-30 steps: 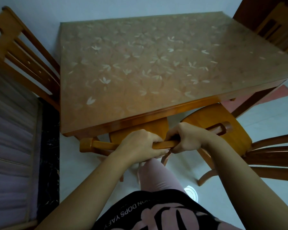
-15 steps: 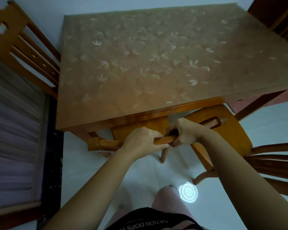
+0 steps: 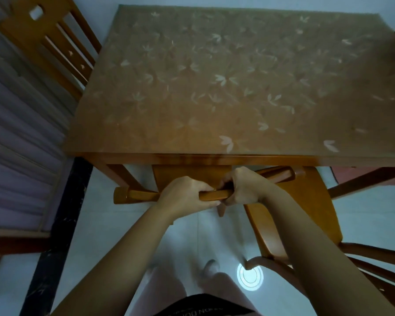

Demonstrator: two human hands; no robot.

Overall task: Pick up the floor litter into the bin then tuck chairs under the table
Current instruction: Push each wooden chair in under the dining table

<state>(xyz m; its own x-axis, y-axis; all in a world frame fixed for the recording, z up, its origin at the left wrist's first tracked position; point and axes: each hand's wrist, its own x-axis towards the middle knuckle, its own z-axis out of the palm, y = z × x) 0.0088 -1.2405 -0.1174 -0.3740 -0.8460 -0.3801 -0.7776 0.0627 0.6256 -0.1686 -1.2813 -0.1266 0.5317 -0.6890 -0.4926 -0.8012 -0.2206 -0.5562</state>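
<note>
**Sliding the chair home under the table**

Both my hands are wrapped around the top rail (image 3: 212, 194) of the chair (image 3: 192, 176) in front of me. My left hand (image 3: 185, 195) grips it left of centre, fingers curled tight over the wood; my right hand (image 3: 242, 190) is clamped on it just beside, knuckles nearly touching the left. The seat sits partly under the near edge of the table (image 3: 214, 159), and the rail stands just clear of that edge.

I judge this to be the tucking step, with the chair most of the way in. To do it well I want to push straight ahead and level, both hands pressing evenly so the chair does not swivel. My grip is bunched toward the right of the rail, so I should watch that the left end does not lag or swing against the table leg (image 3: 121, 176).

A second chair (image 3: 306, 208) stands angled just to my right, its seat close to my right wrist; I need to keep the rail from knocking it. It looks untucked, so it probably comes next. I see no litter on the floor (image 3: 105, 236) here.
</note>
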